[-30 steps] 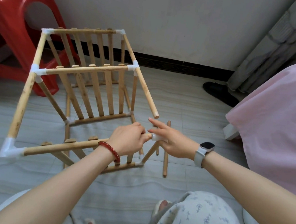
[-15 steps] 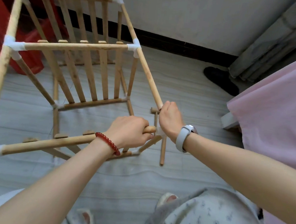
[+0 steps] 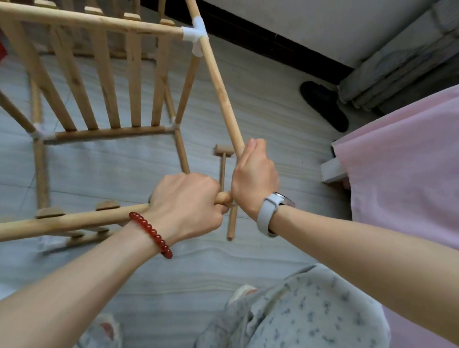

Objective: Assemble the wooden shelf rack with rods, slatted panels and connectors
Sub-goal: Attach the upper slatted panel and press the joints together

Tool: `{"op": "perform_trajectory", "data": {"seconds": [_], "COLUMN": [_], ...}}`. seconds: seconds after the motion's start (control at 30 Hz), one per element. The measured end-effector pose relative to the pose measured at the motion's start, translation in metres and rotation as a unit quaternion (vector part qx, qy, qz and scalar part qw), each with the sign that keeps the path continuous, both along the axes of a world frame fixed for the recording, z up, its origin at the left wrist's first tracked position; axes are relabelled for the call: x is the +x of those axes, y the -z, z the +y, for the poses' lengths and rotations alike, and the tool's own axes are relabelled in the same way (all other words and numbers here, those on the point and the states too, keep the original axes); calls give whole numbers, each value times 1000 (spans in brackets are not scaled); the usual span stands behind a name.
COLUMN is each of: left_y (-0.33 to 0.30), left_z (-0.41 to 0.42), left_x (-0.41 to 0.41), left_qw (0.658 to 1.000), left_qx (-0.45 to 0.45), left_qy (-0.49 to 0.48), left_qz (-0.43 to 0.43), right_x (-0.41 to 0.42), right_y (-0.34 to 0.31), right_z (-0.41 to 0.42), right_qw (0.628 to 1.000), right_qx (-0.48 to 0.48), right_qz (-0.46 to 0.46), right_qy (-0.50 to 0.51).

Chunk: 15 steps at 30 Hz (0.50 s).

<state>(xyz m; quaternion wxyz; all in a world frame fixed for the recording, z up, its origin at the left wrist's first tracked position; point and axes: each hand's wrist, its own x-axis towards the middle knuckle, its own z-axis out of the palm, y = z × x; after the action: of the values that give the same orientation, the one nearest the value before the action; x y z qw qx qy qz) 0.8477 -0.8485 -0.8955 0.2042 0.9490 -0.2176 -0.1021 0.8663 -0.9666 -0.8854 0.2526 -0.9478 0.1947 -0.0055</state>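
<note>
The left hand [image 3: 188,206] is clamped round the near end of the front rod [image 3: 56,222] and the right hand [image 3: 254,173] round the tip of the slanting rod [image 3: 216,73], bringing both ends together at one corner of the rack [image 3: 97,75] standing on the floor [image 3: 270,127] (any connector there is hidden), apparently to join them.

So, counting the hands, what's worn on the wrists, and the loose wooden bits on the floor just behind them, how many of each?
Hands: 2 (left hand grips the front rod, right hand grips the slanting rod)
Red bead bracelet: 1
Watch: 1
Wooden mallet: 1
Loose rod: 1
Total: 6
</note>
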Motion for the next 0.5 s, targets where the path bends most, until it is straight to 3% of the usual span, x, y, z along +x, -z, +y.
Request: {"op": "perform_trajectory", "data": {"seconds": [0.37,0.5], "left_y": [-1,-4], "left_z": [5,3], "left_x": [-4,-4], "left_qw": [1000,998], "left_qx": [20,32], "left_qy": [-7,5], "left_qz": [-20,-54], "right_x": [1,0], "right_y": [6,14], "right_z": [3,-5], "right_qw": [995,974], "right_qx": [88,214], "right_qz": [-25,-49], "right_qy": [28,58]}}
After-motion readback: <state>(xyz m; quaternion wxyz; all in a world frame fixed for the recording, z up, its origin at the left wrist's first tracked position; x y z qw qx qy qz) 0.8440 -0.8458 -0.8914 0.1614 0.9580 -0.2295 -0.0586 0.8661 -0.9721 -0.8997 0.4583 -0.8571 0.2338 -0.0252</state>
